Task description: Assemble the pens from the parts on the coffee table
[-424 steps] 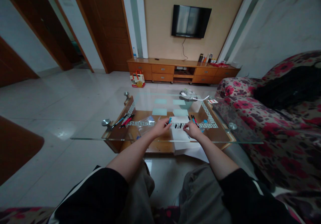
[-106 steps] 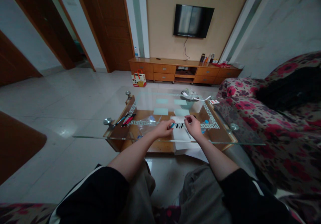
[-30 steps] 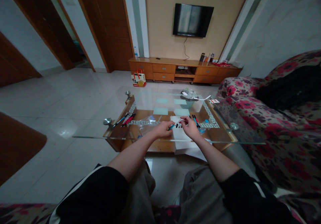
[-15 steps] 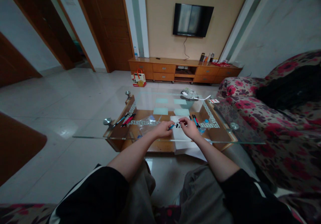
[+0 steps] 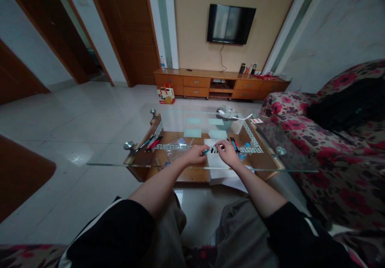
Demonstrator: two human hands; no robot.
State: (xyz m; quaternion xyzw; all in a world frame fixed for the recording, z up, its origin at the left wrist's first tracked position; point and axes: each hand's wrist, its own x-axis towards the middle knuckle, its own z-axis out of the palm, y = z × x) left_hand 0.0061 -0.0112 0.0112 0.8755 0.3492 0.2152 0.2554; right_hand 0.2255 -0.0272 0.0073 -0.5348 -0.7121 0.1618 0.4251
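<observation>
Left hand: the left hand (image 5: 197,154) rests over the near middle of the surface (image 5: 192,134), its fingers closed around a blue pen (image 5: 206,151) whose tip points toward the other hand.
Right hand: the right hand (image 5: 226,154) sits just beside the left, fingertips pinched together at the far end of the same blue pen; what exactly the fingertips grip there is too small to tell.
Blue pen: held between both hands, just above the white paper (image 5: 215,159), near the middle of the surface's near edge.
White paper: lies flat on the surface under the hands, with a row of small dark pieces (image 5: 214,150) on it beside the hands.
Pens to the right: a few pens (image 5: 234,144), red and blue, lie on the surface just beyond the right hand, toward the right edge.
Pens to the left: a second cluster of pens (image 5: 149,143) lies near the left near corner, well apart from the hands.
Plastic bag: a clear plastic bag (image 5: 177,146) lies on the surface between the left cluster and the left hand.
Basket: a small basket (image 5: 225,117) with crumpled paper stands toward the far right corner.
</observation>
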